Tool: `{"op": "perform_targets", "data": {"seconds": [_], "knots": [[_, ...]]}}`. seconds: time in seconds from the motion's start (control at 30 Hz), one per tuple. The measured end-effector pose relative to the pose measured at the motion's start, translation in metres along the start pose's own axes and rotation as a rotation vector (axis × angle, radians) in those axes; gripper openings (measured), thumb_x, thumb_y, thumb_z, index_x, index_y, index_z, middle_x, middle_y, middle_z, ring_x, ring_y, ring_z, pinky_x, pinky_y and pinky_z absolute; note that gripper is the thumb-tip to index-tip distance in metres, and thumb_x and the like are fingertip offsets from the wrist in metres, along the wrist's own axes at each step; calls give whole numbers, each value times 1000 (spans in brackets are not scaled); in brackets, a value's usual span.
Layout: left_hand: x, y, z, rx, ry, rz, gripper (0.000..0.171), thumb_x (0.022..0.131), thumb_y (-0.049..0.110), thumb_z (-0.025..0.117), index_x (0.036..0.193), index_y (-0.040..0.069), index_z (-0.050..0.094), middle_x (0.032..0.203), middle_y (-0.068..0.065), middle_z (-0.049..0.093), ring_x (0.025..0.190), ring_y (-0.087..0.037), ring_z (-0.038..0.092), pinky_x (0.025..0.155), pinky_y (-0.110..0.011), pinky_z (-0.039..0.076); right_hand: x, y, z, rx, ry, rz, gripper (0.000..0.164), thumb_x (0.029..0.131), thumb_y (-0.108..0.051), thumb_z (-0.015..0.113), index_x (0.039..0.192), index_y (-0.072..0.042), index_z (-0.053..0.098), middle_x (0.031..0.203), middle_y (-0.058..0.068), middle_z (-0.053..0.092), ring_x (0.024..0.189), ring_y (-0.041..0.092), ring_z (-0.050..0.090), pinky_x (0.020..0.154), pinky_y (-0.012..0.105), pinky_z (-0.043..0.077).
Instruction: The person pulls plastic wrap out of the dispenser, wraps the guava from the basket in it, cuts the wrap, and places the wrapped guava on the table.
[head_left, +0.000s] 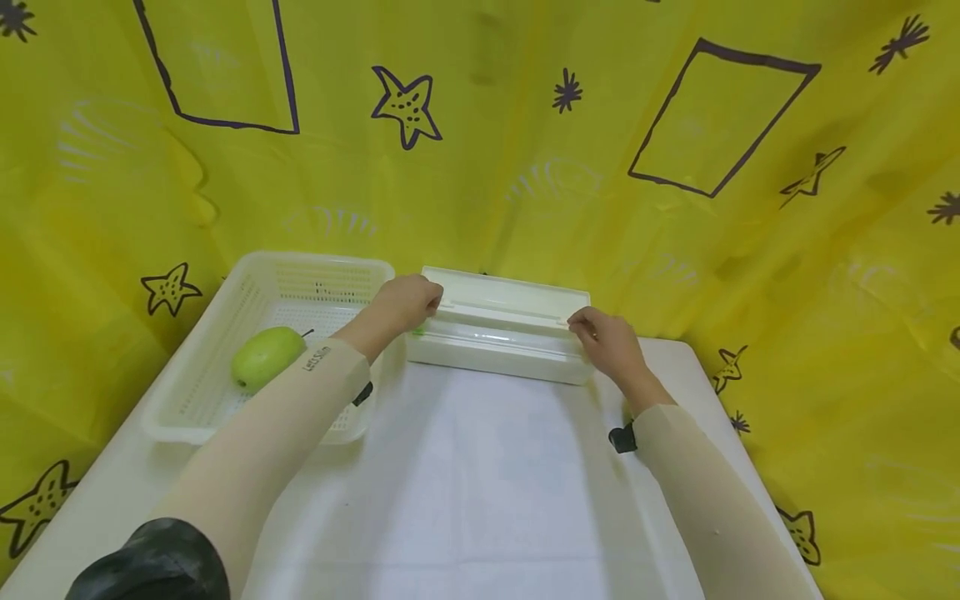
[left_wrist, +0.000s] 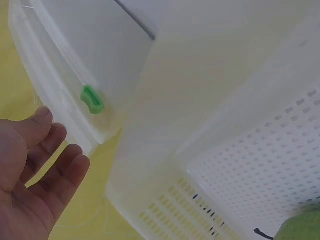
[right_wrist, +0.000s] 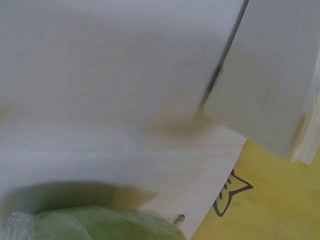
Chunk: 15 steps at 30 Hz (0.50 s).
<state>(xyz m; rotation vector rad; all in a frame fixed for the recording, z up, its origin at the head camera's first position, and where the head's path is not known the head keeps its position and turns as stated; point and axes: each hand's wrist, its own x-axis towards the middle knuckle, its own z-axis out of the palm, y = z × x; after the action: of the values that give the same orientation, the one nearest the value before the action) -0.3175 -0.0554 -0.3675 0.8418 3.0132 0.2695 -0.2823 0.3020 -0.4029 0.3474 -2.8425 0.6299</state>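
Head view: box (head_left: 498, 363) sits open on the counter (head_left: 480, 475), your left hand (head_left: 408, 302) and right hand (head_left: 606, 343) look to be pinching opposite ends of its lid (head_left: 517, 291), prob to keep it from twisting.

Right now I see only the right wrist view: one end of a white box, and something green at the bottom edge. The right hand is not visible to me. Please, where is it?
Observer: In the head view, the right hand is at the right end of the long white box.
Operator: Thank you. Is the other hand also near this box?
Observer: Yes, the left hand is at the opposite end.
Operator: And what is on the left side, beyond that hand?
Observer: A green pear lies there in a white perforated basket.
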Motion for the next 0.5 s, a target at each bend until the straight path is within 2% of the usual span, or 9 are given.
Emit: {"op": "perform_targets", "data": {"seconds": [0.13, 0.37, 0.5], "knots": [[1, 0, -3, -9, 15, 23, 18, 99, 3, 53, 83, 10, 56, 83, -5, 62, 73, -21, 50, 63, -34, 43, -1, -2, -5, 3, 17, 8, 17, 101, -17, 59, 111, -9, 69, 106, 12, 74, 98, 34, 67, 89, 50, 52], [1, -1, -10, -33, 8, 6, 13, 99, 13, 61, 86, 12, 58, 85, -3, 62, 76, -20, 51, 66, -34, 43, -1, -3, -12, 65, 43, 23, 15, 100, -15, 61, 108, -7, 69, 103, 13, 74, 93, 32, 66, 87, 49, 53], [1, -4, -13, -38, 17, 12, 14, 100, 12, 60, 86, 12, 57, 83, -3, 60, 74, -20, 49, 64, -33, 40, -1, -4, -15, 99, 47, 57, 15, 101, -17, 60, 109, -8, 69, 105, 13, 73, 97, 33, 67, 89, 50, 53]]}}
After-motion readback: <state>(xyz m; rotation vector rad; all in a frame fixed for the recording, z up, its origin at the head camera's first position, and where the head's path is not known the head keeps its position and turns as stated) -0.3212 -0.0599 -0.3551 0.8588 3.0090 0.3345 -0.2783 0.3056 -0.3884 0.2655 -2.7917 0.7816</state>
